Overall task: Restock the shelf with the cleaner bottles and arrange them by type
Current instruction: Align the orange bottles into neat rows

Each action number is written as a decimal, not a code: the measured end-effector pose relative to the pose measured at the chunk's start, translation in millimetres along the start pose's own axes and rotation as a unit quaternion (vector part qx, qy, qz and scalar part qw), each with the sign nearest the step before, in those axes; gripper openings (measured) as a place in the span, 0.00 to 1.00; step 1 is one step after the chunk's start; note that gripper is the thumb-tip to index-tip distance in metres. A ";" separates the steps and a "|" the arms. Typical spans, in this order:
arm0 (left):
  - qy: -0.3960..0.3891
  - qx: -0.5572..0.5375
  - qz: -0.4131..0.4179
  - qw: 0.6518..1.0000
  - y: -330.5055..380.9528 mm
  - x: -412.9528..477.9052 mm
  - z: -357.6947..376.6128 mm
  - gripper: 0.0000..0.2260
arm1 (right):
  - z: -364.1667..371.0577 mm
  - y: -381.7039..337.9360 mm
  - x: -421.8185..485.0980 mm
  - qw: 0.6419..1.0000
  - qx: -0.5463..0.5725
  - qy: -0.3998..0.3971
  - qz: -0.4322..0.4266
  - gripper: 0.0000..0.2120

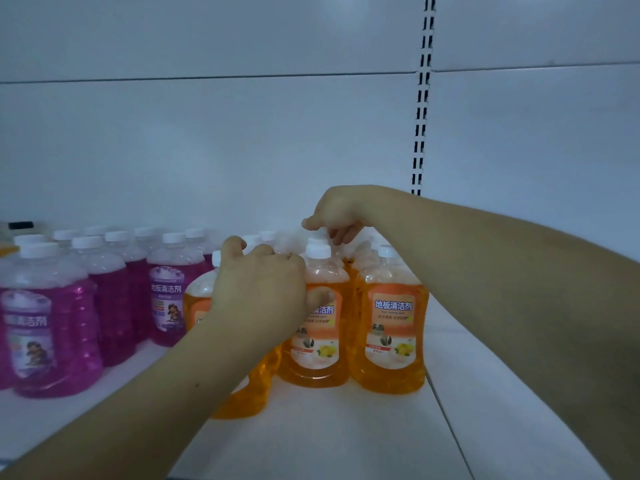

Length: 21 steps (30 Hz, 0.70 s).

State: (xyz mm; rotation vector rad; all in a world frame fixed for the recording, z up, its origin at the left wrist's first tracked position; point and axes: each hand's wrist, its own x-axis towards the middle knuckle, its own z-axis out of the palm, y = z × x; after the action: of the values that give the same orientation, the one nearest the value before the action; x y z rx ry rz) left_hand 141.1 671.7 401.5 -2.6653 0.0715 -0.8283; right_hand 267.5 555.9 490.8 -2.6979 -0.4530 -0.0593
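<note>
The left hand (263,289) is closed around the shoulder of an orange bottle (317,327) in the front row, thumb pressed on its label. The right hand (337,216) reaches over to the row behind that grip, fingers pinched narrowly at a white cap (320,235); whether it actually clamps the cap cannot be told.

Just right of the left-hand grip stands a second orange bottle (391,330), touching the held one. On the other side, partly hidden under the forearm, a third orange bottle (242,393) sits forward of the row. Beyond it stand the purple bottles (52,323), grouped apart on the same shelf (329,438).

Risk: the bottles are tall and tightly packed. A sideways push from either hand would probably topple the neighbours. The forearm could also knock the forward bottle off the shelf edge.
</note>
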 end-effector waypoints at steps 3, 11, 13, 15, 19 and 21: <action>0.000 0.005 -0.001 1.000 0.2 0.9 0.7 0.28 | 3.1 -3.1 2.5 1.000 -0.026 -0.013 0.003 0.22; 0.004 0.001 -0.006 1.000 -0.6 2.3 0.0 0.27 | 6.7 -4.7 2.7 1.000 -0.020 0.014 0.004 0.14; 0.003 0.003 -0.002 1.000 -0.1 1.3 -0.3 0.28 | 7.5 -4.5 2.7 1.000 -0.020 0.016 0.005 0.14; 0.005 0.004 -0.003 1.000 -0.8 0.8 0.4 0.28 | 8.2 -3.7 3.0 1.000 -0.021 0.018 0.001 0.14; 0.003 -0.001 -0.011 1.000 0.0 0.8 0.6 0.28 | 10.7 -1.3 1.7 0.999 -0.038 0.025 0.000 0.17; 0.007 -0.002 -0.013 1.000 0.7 0.3 -0.3 0.28 | 12.0 -1.0 -1.6 0.998 -0.053 0.026 -0.004 0.17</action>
State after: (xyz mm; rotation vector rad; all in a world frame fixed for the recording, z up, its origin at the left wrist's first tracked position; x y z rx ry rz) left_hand 141.3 670.9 401.6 -2.6701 0.0421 -0.8550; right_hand 265.3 561.1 479.9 -2.7910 -0.4560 -0.1608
